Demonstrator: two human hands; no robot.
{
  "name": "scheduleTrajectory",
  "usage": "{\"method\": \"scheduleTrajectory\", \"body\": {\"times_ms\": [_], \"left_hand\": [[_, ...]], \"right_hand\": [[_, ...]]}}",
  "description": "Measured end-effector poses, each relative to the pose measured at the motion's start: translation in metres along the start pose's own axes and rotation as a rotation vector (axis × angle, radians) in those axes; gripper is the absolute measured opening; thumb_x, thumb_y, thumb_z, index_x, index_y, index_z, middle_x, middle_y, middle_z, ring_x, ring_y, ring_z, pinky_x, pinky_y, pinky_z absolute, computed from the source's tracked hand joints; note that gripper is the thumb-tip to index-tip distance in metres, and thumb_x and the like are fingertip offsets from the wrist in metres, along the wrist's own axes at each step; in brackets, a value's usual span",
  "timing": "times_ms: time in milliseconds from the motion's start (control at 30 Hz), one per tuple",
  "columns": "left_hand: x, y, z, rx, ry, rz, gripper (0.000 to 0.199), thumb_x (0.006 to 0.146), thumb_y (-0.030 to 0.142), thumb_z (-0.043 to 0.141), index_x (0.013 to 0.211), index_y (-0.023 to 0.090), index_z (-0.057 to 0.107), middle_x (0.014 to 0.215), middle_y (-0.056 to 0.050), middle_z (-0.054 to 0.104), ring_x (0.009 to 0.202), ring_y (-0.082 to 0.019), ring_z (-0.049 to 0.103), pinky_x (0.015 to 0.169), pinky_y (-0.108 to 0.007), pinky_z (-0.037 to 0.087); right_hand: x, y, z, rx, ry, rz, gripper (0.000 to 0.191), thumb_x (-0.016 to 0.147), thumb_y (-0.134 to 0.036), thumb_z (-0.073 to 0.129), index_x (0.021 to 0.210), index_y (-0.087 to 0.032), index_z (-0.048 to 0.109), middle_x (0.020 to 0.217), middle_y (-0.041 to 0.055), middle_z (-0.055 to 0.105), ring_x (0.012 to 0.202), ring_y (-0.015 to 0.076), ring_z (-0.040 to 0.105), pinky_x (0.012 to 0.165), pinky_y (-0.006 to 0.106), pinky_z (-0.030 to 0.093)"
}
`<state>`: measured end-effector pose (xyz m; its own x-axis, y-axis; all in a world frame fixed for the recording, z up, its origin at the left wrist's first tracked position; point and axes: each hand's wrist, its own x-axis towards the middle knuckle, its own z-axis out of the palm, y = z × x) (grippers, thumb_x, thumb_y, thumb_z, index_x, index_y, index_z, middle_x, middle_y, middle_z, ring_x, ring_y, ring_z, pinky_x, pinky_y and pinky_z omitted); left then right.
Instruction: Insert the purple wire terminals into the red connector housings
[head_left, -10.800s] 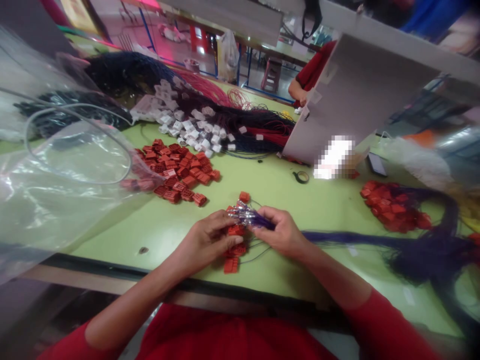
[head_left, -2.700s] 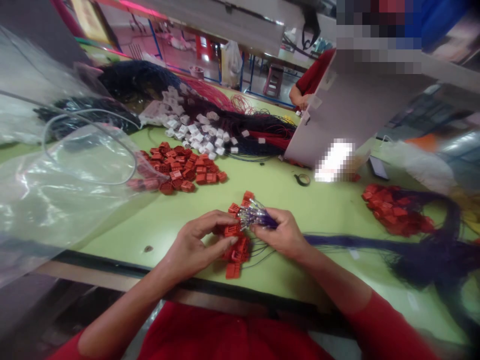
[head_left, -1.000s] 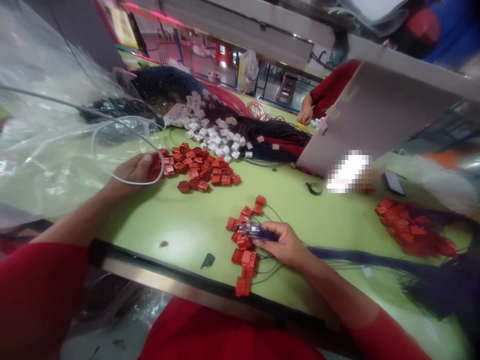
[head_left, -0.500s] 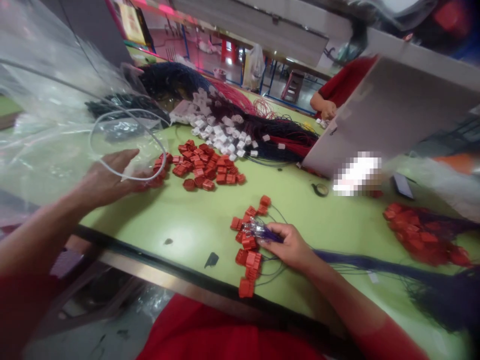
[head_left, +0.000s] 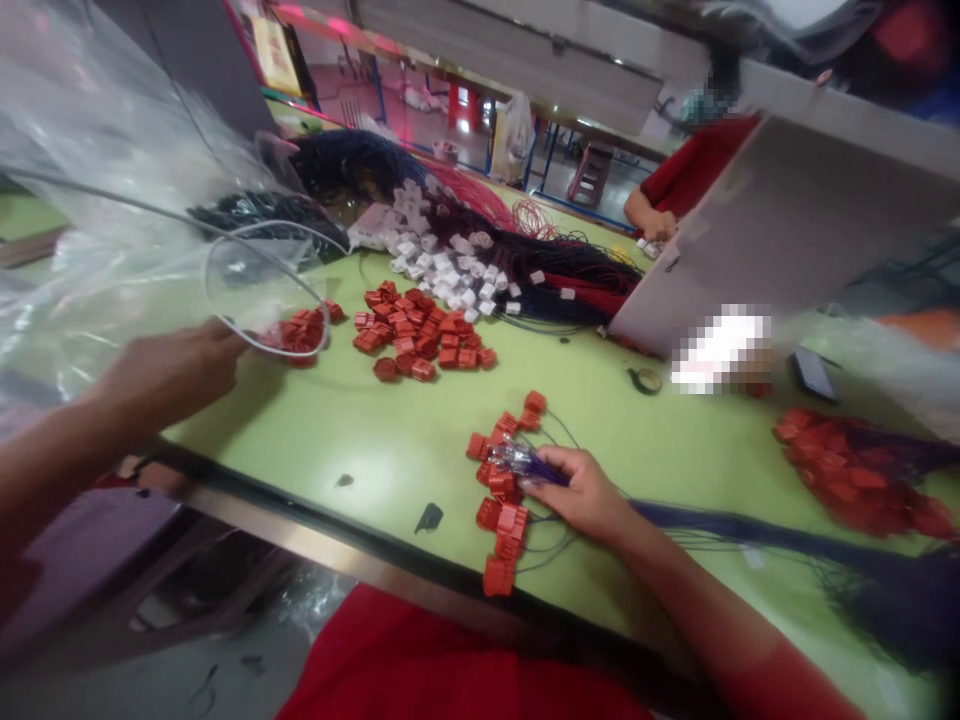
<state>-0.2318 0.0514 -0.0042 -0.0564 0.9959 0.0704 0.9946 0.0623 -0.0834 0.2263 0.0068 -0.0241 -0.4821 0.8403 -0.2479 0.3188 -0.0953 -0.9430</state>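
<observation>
we see the right hand (head_left: 581, 490) closed around a bundle of purple wires (head_left: 547, 468), their silver terminals (head_left: 514, 455) poking out past the fingertips over a loose row of red connectors (head_left: 510, 525) on the green table (head_left: 300, 430). to the left, we find the left hand (head_left: 172, 370) with its fingers toward a small cluster of red pieces (head_left: 300, 332) by the clear plastic bag (head_left: 97, 265), though we cannot tell whether it grips anything. between the hands, farther back, we have a larger red heap (head_left: 420, 328) just beside the white connectors (head_left: 450, 275).
</observation>
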Motion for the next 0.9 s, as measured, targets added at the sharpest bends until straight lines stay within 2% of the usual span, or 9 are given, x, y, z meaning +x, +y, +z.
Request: {"method": "scheduleTrajectory", "body": {"times_ms": [67,167,300,433,567,633,767,833,900], "left_hand": [[-0.002,0.015,-0.024,0.182,0.008,0.035,0.047,0.081,0.026,0.035,0.116,0.017,0.064,0.102,-0.013,0.059,0.081,-0.033,0.062,0.059,-0.040,0.049],[-0.003,0.031,-0.054,0.348,-0.060,0.051,0.046,0.080,0.017,0.032,0.111,0.010,0.065,0.096,-0.014,0.056,0.085,-0.033,0.064,0.061,-0.040,0.052],[-0.011,0.037,-0.065,0.363,0.001,-0.098,0.047,0.083,0.019,0.029,0.114,0.010,0.064,0.107,-0.014,0.057,0.092,-0.034,0.066,0.065,-0.042,0.054],[-0.010,0.024,-0.038,0.267,0.114,-0.271,0.052,0.090,0.020,0.023,0.124,0.009,0.061,0.125,-0.018,0.059,0.108,-0.038,0.064,0.077,-0.049,0.054],[0.007,0.012,0.001,0.063,0.087,-0.299,0.060,0.093,0.028,0.024,0.132,-0.005,0.055,0.129,-0.032,0.058,0.118,-0.046,0.058,0.088,-0.058,0.050],[0.008,0.014,0.013,-0.024,0.178,-0.303,0.068,0.089,0.036,0.033,0.138,-0.010,0.047,0.135,-0.036,0.053,0.125,-0.050,0.052,0.095,-0.063,0.045],[-0.018,0.031,0.026,-0.266,0.517,-0.187,0.069,0.089,0.044,0.036,0.144,0.003,0.046,0.148,-0.026,0.049,0.141,-0.042,0.041,0.115,-0.060,0.031],[-0.036,0.039,0.032,-0.390,0.508,-0.124,0.059,0.093,0.044,0.033,0.137,0.011,0.054,0.141,-0.020,0.057,0.138,-0.036,0.048,0.117,-0.052,0.034],[-0.047,0.046,0.038,-0.473,0.366,-0.093,0.049,0.095,0.045,0.034,0.128,0.016,0.057,0.130,-0.019,0.062,0.129,-0.035,0.055,0.112,-0.051,0.041]], "right_hand": [[0.000,0.001,-0.001,-0.003,-0.007,-0.002,0.017,0.080,-0.031,0.070,0.079,-0.015,0.064,0.067,-0.0021,0.054,0.061,0.0106,0.043,0.059,0.024,0.034],[0.000,0.001,-0.001,0.004,-0.010,-0.013,0.018,0.081,-0.032,0.069,0.079,-0.015,0.065,0.070,-0.0012,0.057,0.064,0.0114,0.046,0.062,0.025,0.036],[0.000,0.000,0.000,0.002,-0.013,0.002,0.019,0.081,-0.034,0.070,0.080,-0.015,0.066,0.070,-0.0013,0.057,0.063,0.0115,0.046,0.062,0.024,0.036],[0.000,0.001,0.002,0.012,0.018,-0.001,0.021,0.079,-0.036,0.072,0.080,-0.015,0.067,0.068,-0.0016,0.056,0.061,0.0112,0.044,0.058,0.024,0.034],[0.000,0.003,0.003,0.014,0.047,-0.029,0.024,0.080,-0.038,0.071,0.081,-0.015,0.068,0.068,-0.0013,0.055,0.060,0.0109,0.043,0.058,0.024,0.034],[-0.001,0.003,0.002,0.014,0.042,-0.031,0.023,0.080,-0.037,0.070,0.081,-0.014,0.067,0.068,-0.0013,0.055,0.060,0.0107,0.043,0.058,0.025,0.034],[0.001,0.005,0.002,0.013,0.041,-0.022,0.022,0.081,-0.036,0.071,0.079,-0.015,0.066,0.066,-0.0025,0.053,0.059,0.0100,0.041,0.056,0.024,0.032],[0.002,0.006,0.002,0.016,0.045,-0.019,0.021,0.080,-0.035,0.071,0.078,-0.015,0.065,0.064,-0.0031,0.051,0.058,0.0099,0.040,0.055,0.024,0.031],[0.003,0.006,0.002,0.021,0.045,-0.012,0.021,0.080,-0.035,0.072,0.076,-0.016,0.064,0.064,-0.0033,0.050,0.058,0.0101,0.039,0.055,0.025,0.030]]}}
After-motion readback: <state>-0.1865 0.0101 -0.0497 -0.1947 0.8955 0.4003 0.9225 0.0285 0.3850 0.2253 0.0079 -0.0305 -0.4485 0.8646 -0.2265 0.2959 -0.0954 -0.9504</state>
